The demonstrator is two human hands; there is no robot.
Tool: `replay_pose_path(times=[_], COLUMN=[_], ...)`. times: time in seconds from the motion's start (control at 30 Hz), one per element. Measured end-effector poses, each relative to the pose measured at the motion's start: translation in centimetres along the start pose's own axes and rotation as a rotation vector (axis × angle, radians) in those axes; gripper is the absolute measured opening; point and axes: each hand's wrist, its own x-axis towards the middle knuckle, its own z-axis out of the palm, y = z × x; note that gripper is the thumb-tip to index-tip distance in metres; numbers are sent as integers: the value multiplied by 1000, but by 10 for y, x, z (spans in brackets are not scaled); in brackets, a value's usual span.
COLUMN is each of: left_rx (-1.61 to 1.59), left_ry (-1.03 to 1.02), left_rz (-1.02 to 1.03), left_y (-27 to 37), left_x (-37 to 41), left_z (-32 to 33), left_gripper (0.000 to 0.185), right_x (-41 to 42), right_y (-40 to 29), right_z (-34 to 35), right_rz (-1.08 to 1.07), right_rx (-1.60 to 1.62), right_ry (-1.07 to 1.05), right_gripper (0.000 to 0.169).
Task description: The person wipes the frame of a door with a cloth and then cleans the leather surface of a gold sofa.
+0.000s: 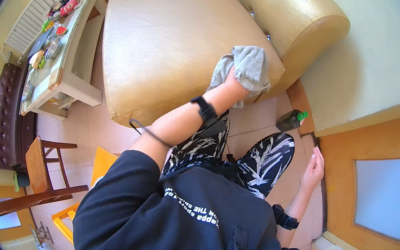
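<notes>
A grey cloth (252, 69) is bunched around my left hand (237, 82), which holds it against the front corner of a gold, leather-look sofa seat (166, 39). The cloth hides most of the fingers. My right hand (313, 169) is off to the right, near the wooden door. Its fingers are extended and slightly bent, and nothing shows in it. Between the sofa and that hand, a dark bottle with a green cap (289, 120) is on the tiled floor by the wall.
A buttoned gold backrest (295, 19) rises behind the seat. To the left are a white-framed table (81, 89) bearing bowls and food, a wooden chair (39, 163) and a dark tufted sofa (9, 117). A wooden door (340, 160) with a pale panel borders the right.
</notes>
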Motion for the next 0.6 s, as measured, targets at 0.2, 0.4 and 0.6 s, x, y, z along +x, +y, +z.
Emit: replay_pose_path(times=[0.2,0.4,0.6], left_rx=[-309,-152,-491], left_ry=[-216,-72,66], left_rz=[-365,-422,-814], left_y=[-76,-151,-155], left_x=[-77,-278,-340], left_z=[-99,-105,-131], left_gripper=[52,61,46], right_x=[9,41,67], right_y=[-22,-60,-118], right_z=[22,64,109], right_rz=[-65,-290,-449], right_rx=[-42,6,61], right_ry=[-56,-181,-306], right_gripper=[25,24,22])
